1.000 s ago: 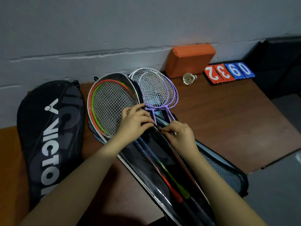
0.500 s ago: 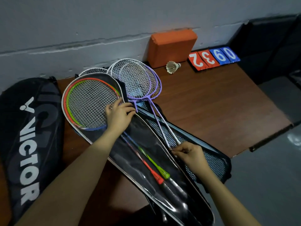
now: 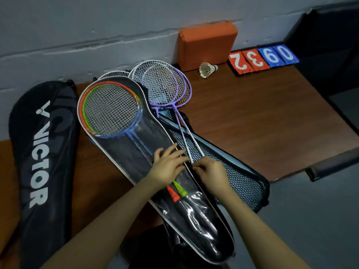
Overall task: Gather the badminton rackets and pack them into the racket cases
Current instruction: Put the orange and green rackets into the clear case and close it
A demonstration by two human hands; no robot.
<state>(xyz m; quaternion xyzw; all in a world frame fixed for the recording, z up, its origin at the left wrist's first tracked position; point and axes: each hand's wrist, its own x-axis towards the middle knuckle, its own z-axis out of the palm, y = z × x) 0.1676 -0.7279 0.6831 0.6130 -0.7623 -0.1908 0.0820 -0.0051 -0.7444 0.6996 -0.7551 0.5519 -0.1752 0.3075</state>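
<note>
A clear-fronted racket case (image 3: 124,88) with white piping lies diagonally on the wooden table (image 3: 262,117), holding red, green and blue rackets (image 3: 110,109). My left hand (image 3: 168,165) presses flat on the case's middle, fingers straight. My right hand (image 3: 210,171) pinches the zipper at the case's right edge. Two purple rackets (image 3: 165,84) lie loose beside it, their white shafts running onto a blue mesh case (image 3: 240,183) underneath. A black Victor case (image 3: 38,152) lies at the left.
An orange foam block (image 3: 206,44) leans on the grey wall. A shuttlecock (image 3: 206,69) sits before it, with red and blue score cards (image 3: 263,58) to its right. The table's right edge drops to a grey floor (image 3: 310,220).
My left hand slid from the racket heads down the case to its middle. My right hand kept moving along the case's right edge with the zipper. The camera view shifted.
</note>
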